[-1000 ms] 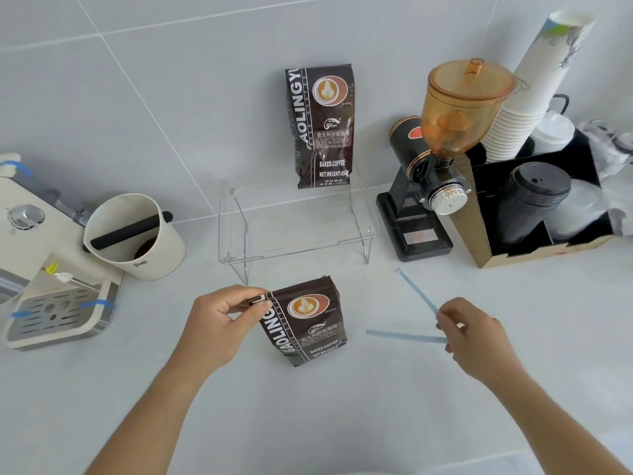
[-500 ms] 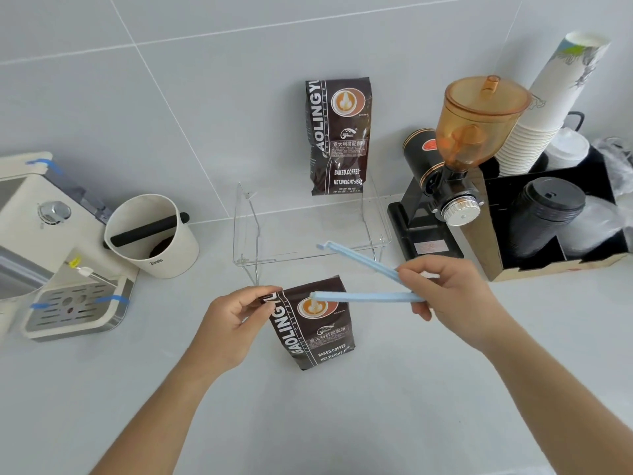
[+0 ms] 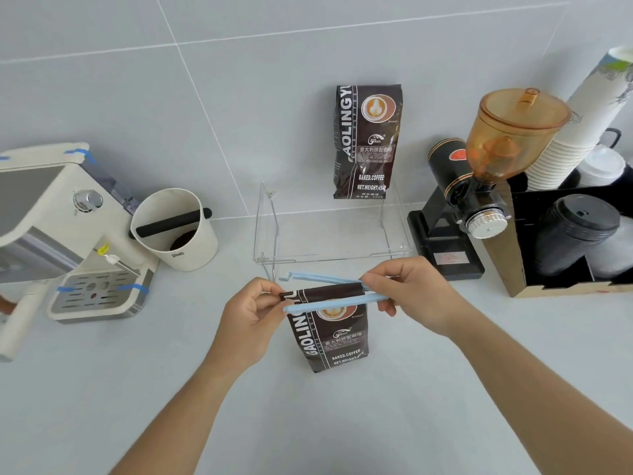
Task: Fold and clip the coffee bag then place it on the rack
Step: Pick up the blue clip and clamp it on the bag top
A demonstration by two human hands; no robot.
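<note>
A dark brown coffee bag (image 3: 330,332) stands on the counter in front of me, its top folded over. My left hand (image 3: 251,318) pinches the folded top at its left corner. My right hand (image 3: 412,291) holds the hinge end of a long light-blue clip (image 3: 329,302). The clip is spread open, one arm behind the fold and one across the bag's front. Behind the bag stands a clear acrylic rack (image 3: 329,248), and a second coffee bag (image 3: 368,142) stands upright on its back part against the wall.
A cream knock box (image 3: 174,231) and an espresso machine (image 3: 61,231) stand at the left. At the right are a coffee grinder (image 3: 479,186), a box (image 3: 561,286) with black lids, and a stack of paper cups (image 3: 582,125).
My right hand has carried the blue clip from the right over to the bag's folded top, so its arms now straddle the fold. My left hand has kept hold of the fold.
</note>
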